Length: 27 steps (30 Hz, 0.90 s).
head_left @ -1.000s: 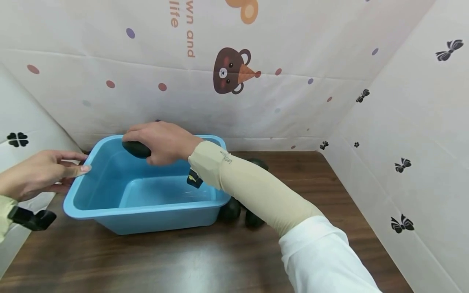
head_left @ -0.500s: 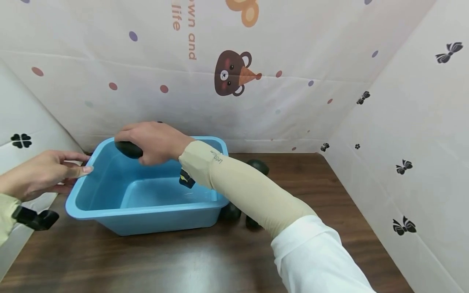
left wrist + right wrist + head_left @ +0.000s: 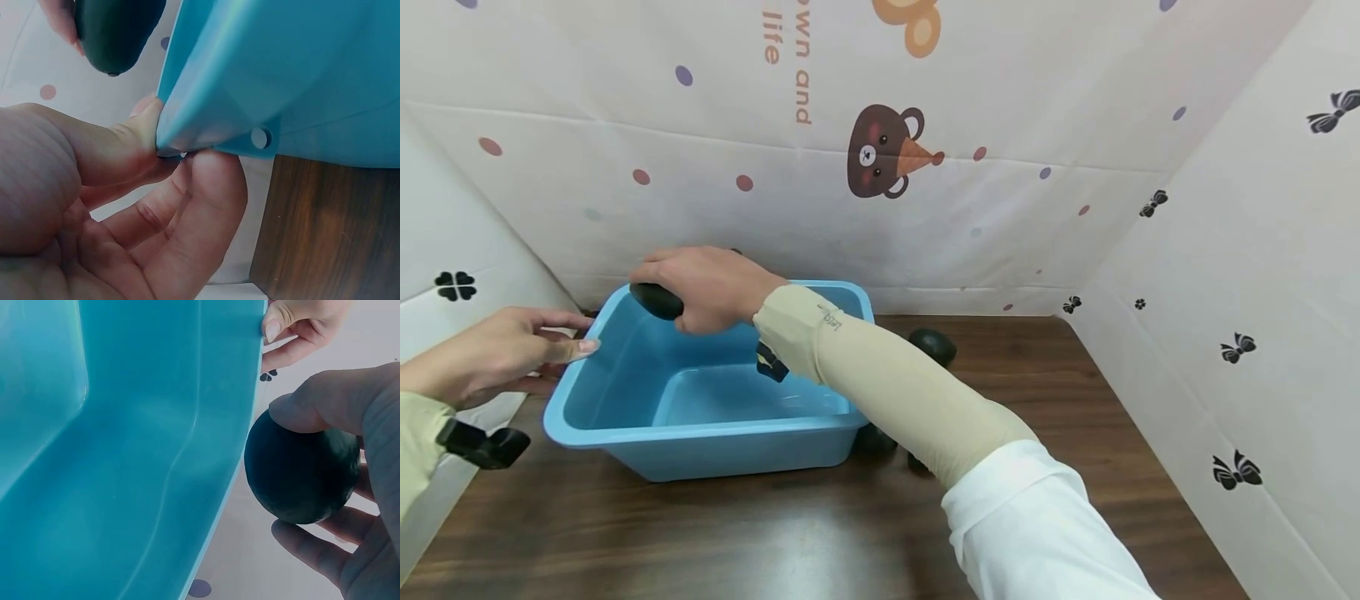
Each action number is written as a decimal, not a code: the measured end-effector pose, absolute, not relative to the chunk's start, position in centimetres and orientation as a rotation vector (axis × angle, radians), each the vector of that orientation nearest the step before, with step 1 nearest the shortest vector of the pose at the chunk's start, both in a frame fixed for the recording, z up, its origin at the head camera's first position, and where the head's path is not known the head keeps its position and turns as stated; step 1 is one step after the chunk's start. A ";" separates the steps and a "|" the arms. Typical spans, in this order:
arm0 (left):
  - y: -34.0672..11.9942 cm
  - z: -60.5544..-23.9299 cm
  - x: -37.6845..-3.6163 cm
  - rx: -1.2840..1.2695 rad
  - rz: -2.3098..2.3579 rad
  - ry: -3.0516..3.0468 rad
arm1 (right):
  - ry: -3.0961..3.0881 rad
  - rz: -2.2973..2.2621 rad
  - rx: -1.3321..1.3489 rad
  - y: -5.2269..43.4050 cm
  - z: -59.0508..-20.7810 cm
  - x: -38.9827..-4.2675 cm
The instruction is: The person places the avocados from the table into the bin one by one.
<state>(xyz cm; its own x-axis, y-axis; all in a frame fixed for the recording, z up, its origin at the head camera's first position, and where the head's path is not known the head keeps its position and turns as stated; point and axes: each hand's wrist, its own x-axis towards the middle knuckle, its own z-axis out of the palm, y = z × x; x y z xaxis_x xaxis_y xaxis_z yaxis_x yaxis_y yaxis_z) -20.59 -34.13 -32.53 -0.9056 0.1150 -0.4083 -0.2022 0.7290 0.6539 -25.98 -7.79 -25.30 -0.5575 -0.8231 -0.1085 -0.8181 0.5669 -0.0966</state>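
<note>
The print on our right sleeve is illegibly small. Our left hand pinches the tub by its rim; avocados lie on the surface beside it. Our right hand grips one avocado at the tub's far left corner. The wall reads "life" and "own and".
</note>
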 end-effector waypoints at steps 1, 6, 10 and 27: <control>-34.1 -32.5 -20.6 -0.072 1.022 2.504 | 2.651 -0.052 -1.398 -7.9 -25.3 -26.0; -33.9 -32.5 -20.5 -0.082 1.019 2.505 | 2.636 -0.065 -1.388 -8.4 -25.2 -26.0; -33.8 -32.3 -20.4 -0.072 1.026 2.496 | 2.638 -0.069 -1.388 -8.8 -25.3 -26.0; -34.0 -32.5 -20.4 -0.071 1.044 2.495 | 2.629 -0.040 -1.388 -9.9 -25.5 -26.1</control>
